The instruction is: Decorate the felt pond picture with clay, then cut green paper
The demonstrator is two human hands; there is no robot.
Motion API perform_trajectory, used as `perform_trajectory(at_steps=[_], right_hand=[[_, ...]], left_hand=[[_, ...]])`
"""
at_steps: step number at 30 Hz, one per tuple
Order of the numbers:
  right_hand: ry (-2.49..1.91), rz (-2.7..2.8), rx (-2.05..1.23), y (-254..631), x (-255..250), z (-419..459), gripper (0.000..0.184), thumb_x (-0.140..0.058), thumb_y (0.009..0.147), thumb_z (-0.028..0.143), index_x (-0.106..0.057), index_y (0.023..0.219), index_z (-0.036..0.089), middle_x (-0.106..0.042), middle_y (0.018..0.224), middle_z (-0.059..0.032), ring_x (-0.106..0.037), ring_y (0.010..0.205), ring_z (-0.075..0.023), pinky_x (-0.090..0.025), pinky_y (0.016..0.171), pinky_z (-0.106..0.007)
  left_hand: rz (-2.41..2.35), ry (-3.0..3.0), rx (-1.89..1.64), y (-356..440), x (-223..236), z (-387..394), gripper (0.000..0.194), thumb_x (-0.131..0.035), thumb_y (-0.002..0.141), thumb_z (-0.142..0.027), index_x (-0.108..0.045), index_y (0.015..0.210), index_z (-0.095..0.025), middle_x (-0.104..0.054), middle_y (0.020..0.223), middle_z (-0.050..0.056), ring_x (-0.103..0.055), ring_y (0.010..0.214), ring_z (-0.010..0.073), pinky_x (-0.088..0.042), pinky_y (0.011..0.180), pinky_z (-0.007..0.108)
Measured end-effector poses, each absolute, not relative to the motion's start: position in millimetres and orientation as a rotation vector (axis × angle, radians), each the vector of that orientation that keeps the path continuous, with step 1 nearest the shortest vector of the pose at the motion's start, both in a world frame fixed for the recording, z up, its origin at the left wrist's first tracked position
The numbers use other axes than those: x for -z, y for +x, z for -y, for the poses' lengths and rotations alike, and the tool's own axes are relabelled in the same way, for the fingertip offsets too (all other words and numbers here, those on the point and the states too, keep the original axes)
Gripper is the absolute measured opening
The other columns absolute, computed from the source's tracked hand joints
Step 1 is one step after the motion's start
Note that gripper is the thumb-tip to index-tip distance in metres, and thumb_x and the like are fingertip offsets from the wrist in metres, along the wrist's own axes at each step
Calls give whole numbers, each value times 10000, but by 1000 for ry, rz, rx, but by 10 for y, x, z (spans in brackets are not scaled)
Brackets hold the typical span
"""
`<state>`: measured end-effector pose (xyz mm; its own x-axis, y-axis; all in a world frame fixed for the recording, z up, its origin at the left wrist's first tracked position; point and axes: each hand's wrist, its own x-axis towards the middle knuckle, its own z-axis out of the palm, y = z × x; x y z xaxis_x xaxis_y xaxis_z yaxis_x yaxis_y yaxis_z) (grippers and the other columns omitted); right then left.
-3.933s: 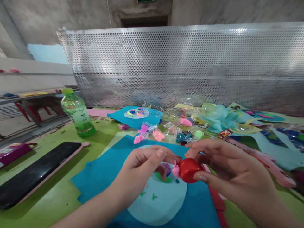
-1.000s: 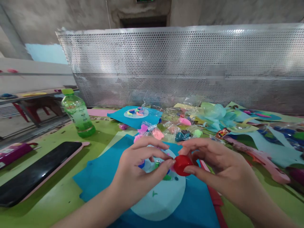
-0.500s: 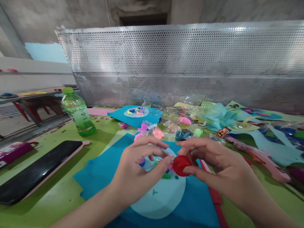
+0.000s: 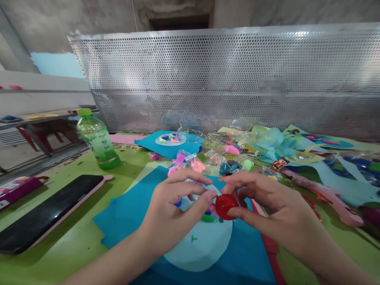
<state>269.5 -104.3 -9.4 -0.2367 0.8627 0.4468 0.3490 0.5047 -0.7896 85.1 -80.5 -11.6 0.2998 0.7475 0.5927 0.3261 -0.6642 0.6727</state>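
Note:
Between the thumb and fingers of my right hand (image 4: pixel 267 206) is a glossy red round piece (image 4: pixel 226 206), cap-like in shape. A small bit of pink modelling clay (image 4: pixel 212 207) shows at its left side. My left hand (image 4: pixel 178 209) is closed in a pinch of thumb and forefinger at this pink bit; its other fingers are curved above. Both hands hover over a pale blue paper circle (image 4: pixel 202 251) with green, blue and pink clay shapes, partly hidden by my left hand. The circle lies on a blue paper sheet (image 4: pixel 124 209).
A black phone (image 4: pixel 56 209) and a green bottle (image 4: pixel 97 140) stand to the left. Bagged clay (image 4: pixel 197 165) lies beyond the hands, before a second blue sheet (image 4: pixel 148 143). Pink scissors-like tool (image 4: pixel 332 200) and paper scraps lie right. A perforated metal panel (image 4: pixel 192 79) closes the back.
Since the oldest frame, the red piece has turned and shifted slightly left, and my left fingers have moved into a pinch beside it. In the last second both hands have barely moved.

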Motion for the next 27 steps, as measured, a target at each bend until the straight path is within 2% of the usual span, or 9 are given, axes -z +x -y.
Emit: perform_trajectory(at_steps=[3,7,13,17,22,25,27], right_hand=[[-1025,1803,-655,2695,105,1037,310,-646,707,163,-582,970,316,-640,846,45,-631,727,-103,-525,634,-181],[-1035,1803,-641,2688,111,1028,308,-651,708,182,-578,971,325,-641,852,51,-625,734,-98,-519,648,-180],[-1027,1804,-672,2695,106,1037,303,-647,714,184,-575,971,328,-639,850,53,-623,726,-99,-523,630,-183],[-1021,1813,-674,2698,110,1030,307,-648,712,177,-574,967,333,-639,854,59,-625,725,-94,-521,621,-170],[-1055,1785,-671,2712,109,1014,320,-645,715,189,-575,995,329,-639,855,46,-624,774,-107,-513,685,-192],[-1072,1732,-716,2748,112,987,301,-642,714,208,-585,996,296,-636,864,18,-618,801,-129,-517,672,-213],[-1089,1702,-756,2775,116,952,291,-642,713,231,-583,995,274,-634,881,0,-615,822,-145,-520,669,-233]], left_hand=[[-967,2122,-1308,842,113,794,125,-581,748,-211,-690,687,-206,-657,860,38,-605,819,154,-500,713,257],[-991,2123,-1292,846,116,782,67,-632,699,-201,-681,654,-204,-649,854,35,-601,819,156,-499,701,250],[-1008,2123,-1300,861,126,783,84,-643,678,-177,-670,601,-195,-658,837,43,-601,814,161,-496,680,248],[-975,2126,-1311,860,125,787,86,-628,707,-200,-681,640,-203,-662,836,38,-601,815,160,-499,683,249],[-958,2039,-1288,839,133,772,155,-532,801,-263,-665,878,-240,-664,891,15,-595,845,150,-496,663,225],[-980,1897,-1231,824,147,749,290,-486,830,-333,-535,1115,-304,-649,868,0,-597,737,137,-474,535,202],[-1014,1827,-1169,822,156,730,376,-471,831,-381,-455,1201,-313,-645,818,-1,-570,633,121,-445,473,191]])
